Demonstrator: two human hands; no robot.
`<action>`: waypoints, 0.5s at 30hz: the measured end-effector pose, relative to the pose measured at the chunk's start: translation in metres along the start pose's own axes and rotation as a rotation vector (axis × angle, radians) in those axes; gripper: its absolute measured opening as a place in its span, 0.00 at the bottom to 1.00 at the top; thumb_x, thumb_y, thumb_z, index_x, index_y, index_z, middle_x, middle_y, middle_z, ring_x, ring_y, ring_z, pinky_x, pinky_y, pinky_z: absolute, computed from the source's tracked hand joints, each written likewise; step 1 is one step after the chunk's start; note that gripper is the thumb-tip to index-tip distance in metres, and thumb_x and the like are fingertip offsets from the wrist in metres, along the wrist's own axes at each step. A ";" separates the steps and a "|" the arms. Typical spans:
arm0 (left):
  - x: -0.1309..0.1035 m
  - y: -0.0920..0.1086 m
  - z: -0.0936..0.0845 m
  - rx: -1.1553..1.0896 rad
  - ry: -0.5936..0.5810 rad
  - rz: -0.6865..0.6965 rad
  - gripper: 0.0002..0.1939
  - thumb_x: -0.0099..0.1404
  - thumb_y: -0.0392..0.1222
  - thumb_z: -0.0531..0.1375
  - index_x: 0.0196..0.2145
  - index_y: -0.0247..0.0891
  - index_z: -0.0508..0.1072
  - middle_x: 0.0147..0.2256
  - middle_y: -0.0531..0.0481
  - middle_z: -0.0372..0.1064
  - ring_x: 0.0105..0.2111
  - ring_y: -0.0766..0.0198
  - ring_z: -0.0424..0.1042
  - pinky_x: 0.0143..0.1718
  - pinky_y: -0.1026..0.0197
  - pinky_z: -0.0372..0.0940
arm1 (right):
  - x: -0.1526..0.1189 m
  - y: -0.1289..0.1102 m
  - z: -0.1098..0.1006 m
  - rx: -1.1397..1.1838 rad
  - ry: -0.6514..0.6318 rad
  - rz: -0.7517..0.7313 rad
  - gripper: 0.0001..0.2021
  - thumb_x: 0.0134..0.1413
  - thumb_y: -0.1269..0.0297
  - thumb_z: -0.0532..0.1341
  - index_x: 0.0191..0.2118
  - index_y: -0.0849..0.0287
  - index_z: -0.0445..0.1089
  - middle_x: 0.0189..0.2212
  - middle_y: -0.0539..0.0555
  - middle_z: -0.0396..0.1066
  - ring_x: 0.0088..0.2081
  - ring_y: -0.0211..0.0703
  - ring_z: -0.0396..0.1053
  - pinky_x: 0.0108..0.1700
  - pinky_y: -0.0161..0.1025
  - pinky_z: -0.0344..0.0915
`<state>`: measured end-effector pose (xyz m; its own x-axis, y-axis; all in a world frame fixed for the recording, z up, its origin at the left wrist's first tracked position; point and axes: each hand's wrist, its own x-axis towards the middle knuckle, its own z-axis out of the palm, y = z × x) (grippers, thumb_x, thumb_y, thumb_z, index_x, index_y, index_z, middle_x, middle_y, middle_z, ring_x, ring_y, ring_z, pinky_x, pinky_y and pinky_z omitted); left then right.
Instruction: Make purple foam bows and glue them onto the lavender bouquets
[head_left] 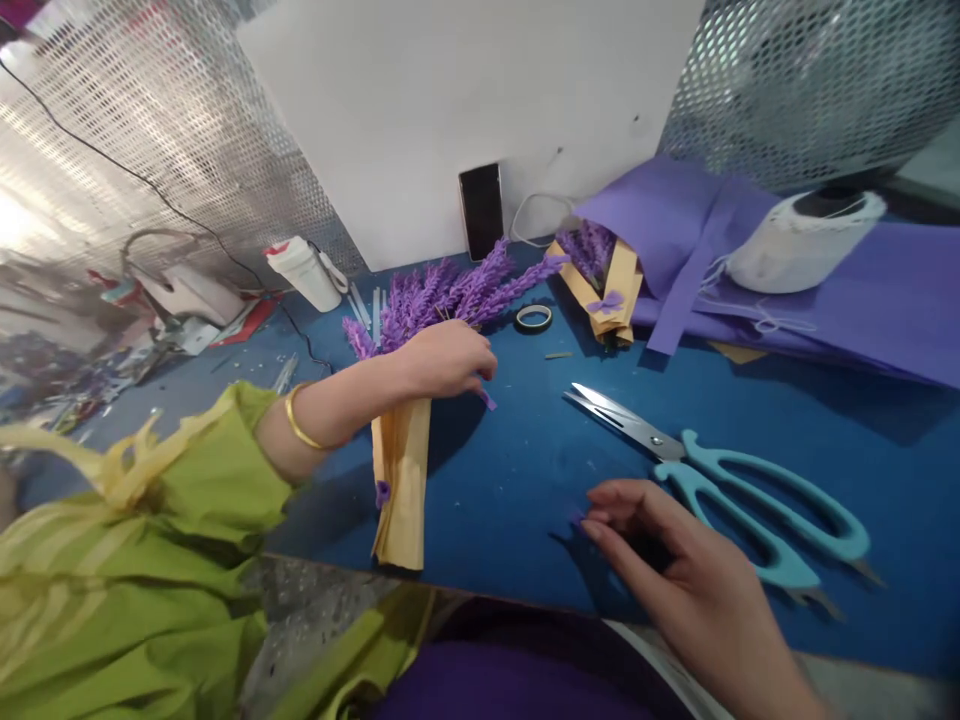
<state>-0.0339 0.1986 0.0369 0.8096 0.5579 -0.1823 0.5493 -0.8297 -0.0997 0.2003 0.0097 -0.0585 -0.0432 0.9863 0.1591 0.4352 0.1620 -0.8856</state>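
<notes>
Low on the right is my right hand (679, 580), its thumb and fingertips pinched together on a small purple piece (577, 520), too small to make out fully. Just beyond that hand lie large scissors (660, 448) with turquoise handles and slightly parted blades. My left hand does not show. Another person's hand (446, 360), with a gold bangle and green sleeve, reaches in from the left over a bunch of artificial lavender (435, 305). It pinches a short purple strip (487, 400). The bunch's stems are wrapped in yellowish paper (403, 490), with a purple bit at its edge.
A smaller wrapped lavender bunch (611, 285), a roll of tape (533, 318) and a phone (481, 212) are at the back. Purple sheets (862, 320) carry a cone of white thread (802, 245) at right. A white cup (306, 275) stands back left.
</notes>
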 end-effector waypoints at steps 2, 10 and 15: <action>0.012 0.002 0.001 0.038 -0.064 0.029 0.07 0.59 0.39 0.68 0.37 0.42 0.81 0.36 0.48 0.78 0.39 0.56 0.74 0.36 0.59 0.60 | 0.001 -0.003 0.000 0.029 -0.009 0.022 0.08 0.59 0.57 0.61 0.41 0.53 0.70 0.30 0.50 0.77 0.31 0.41 0.76 0.30 0.33 0.71; 0.007 0.007 0.010 -0.025 -0.125 -0.029 0.03 0.59 0.35 0.65 0.31 0.40 0.78 0.34 0.49 0.76 0.34 0.59 0.72 0.31 0.61 0.56 | 0.004 -0.002 0.004 0.037 -0.019 0.065 0.10 0.58 0.55 0.61 0.41 0.55 0.69 0.30 0.52 0.76 0.32 0.43 0.74 0.33 0.38 0.68; -0.013 0.013 -0.009 -0.199 0.065 -0.164 0.05 0.57 0.32 0.63 0.32 0.38 0.77 0.28 0.51 0.76 0.28 0.62 0.71 0.30 0.62 0.57 | 0.011 -0.004 0.007 0.001 -0.017 0.028 0.11 0.57 0.56 0.61 0.40 0.57 0.69 0.29 0.51 0.74 0.30 0.42 0.72 0.31 0.37 0.67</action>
<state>-0.0356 0.1807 0.0468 0.7144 0.6901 -0.1153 0.6990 -0.7115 0.0725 0.1922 0.0207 -0.0564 -0.0462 0.9908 0.1271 0.4358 0.1345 -0.8899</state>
